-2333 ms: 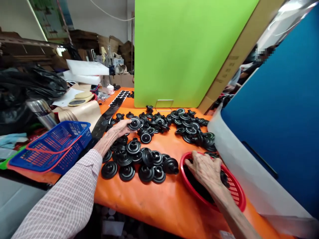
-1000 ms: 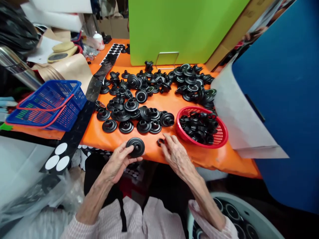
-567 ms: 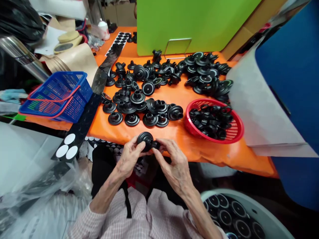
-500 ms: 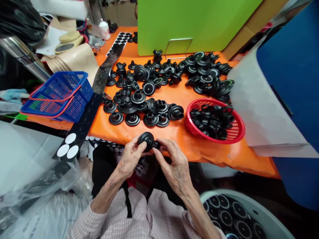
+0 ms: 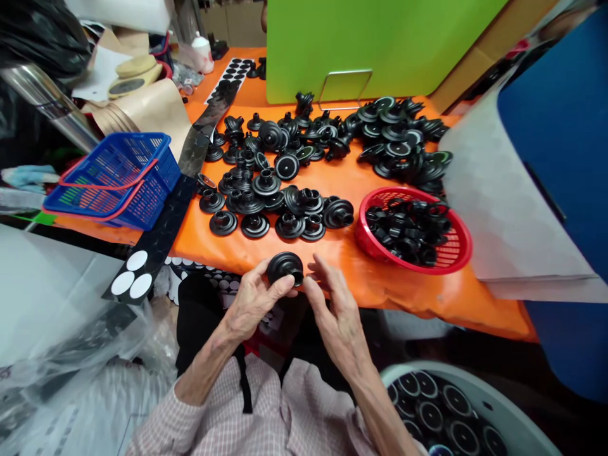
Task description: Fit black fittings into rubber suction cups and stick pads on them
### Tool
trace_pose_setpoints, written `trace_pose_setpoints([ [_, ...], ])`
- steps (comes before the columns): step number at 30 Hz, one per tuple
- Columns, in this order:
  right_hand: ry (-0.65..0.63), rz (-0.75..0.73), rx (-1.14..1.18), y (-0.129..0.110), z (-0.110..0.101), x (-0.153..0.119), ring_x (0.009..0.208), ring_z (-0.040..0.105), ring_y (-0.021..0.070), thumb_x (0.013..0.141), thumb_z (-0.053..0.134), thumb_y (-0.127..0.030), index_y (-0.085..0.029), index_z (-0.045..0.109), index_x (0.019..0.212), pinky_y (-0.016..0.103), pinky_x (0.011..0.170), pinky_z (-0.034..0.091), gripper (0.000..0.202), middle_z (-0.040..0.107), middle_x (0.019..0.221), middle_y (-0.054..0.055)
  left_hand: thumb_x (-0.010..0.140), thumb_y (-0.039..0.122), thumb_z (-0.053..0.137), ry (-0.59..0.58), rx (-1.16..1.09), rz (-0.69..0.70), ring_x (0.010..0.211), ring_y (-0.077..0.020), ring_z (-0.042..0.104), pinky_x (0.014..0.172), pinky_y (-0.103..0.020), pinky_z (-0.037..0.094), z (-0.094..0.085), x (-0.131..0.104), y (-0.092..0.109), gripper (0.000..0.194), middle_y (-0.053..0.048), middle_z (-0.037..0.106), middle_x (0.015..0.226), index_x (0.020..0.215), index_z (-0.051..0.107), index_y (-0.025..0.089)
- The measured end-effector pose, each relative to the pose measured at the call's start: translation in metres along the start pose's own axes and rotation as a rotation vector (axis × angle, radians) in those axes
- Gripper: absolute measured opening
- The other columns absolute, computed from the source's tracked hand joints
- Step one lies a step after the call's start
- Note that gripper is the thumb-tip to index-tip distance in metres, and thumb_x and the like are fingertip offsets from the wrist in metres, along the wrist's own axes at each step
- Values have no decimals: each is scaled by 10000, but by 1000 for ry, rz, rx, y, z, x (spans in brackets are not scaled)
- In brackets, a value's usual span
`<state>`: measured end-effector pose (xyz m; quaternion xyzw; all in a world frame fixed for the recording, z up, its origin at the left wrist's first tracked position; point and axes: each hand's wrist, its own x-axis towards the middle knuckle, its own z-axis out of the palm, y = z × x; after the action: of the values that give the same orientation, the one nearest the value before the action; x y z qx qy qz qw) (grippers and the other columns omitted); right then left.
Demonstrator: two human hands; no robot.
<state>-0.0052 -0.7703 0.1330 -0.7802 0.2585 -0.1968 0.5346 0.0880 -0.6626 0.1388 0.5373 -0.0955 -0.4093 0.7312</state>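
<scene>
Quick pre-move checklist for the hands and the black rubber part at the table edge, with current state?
1. Left hand grips the rubber part: ok.
2. Right hand closed on the part: not ok, fingers open beside it.
3. Small ring seated in the part's neck: cannot tell.
4. Red basket has rings in it: ok.
5. Loose parts on the orange table lie apart from the hands: ok.

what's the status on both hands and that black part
Left hand grips black ribbed part at table edge. Right hand open, fingertips beside it. Loose black parts and red basket behind, nothing in between.
</scene>
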Motion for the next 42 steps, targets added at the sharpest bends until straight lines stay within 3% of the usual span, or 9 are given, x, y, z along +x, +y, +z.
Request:
trace_pose_setpoints([
  [5,-142,199,234,2,2,4,1070,626,235,842,589,-511,-235,591,1163,440,956,496,424,667,1150,72,765,305,736,-9,-16,6,1021,-220,644,846,-316,552,0,-1,2,413,-89,667,1110,1115,591,141],
  [11,-82,151,206,-1,12,1,1027,621,220,858,565,-492,-231,566,1086,415,946,487,346,654,1109,70,830,323,667,22,157,137,1024,-204,653,854,-267,543,-2,-7,-3,332,-84,685,1086,1097,600,137],
  [14,-140,175,299,-3,15,3,1059,612,212,869,555,-490,-239,552,1108,395,954,486,347,647,1129,61,848,315,648,72,211,171,1042,-189,651,878,-248,530,-4,-9,-2,318,-71,684,1114,1120,587,162],
  [18,-203,164,400,-13,11,8,1129,587,213,846,585,-496,-257,542,1182,363,954,487,414,620,1224,54,841,287,663,-6,169,200,1147,-177,602,989,-252,470,-10,-5,6,366,-57,652,1210,1181,558,203],
  [23,-141,179,458,-23,12,10,1068,602,198,801,635,-507,-260,541,1185,348,936,493,467,626,1192,45,792,326,713,-33,79,231,1135,-198,608,979,-275,477,-12,-4,10,434,-79,646,1215,1172,552,191],
  [32,-70,128,363,-13,25,7,1011,635,206,859,567,-485,-231,561,1067,373,906,523,329,662,1051,49,843,338,648,83,222,223,1027,-194,641,925,-290,487,-7,-12,2,334,-73,673,1109,1132,581,185],
  [37,-127,83,225,-6,19,10,1029,626,220,928,427,-514,-235,583,1145,400,882,539,386,647,1104,72,865,428,600,84,61,116,823,-141,624,786,-261,496,-5,-6,0,315,-54,667,994,1042,622,168],
  [39,-53,1,83,-5,16,8,1106,581,239,940,402,-507,-237,540,1245,459,945,500,430,597,1192,95,884,450,560,71,-19,65,767,-131,599,725,-254,488,-4,-3,2,342,-60,675,987,1041,650,160],
  [42,24,-217,-136,-6,14,4,1139,534,252,909,523,-448,-270,449,1366,493,968,474,495,552,1220,100,863,435,593,103,-28,54,806,-150,604,740,-257,484,-4,-1,4,349,-63,691,999,1060,679,160],
])
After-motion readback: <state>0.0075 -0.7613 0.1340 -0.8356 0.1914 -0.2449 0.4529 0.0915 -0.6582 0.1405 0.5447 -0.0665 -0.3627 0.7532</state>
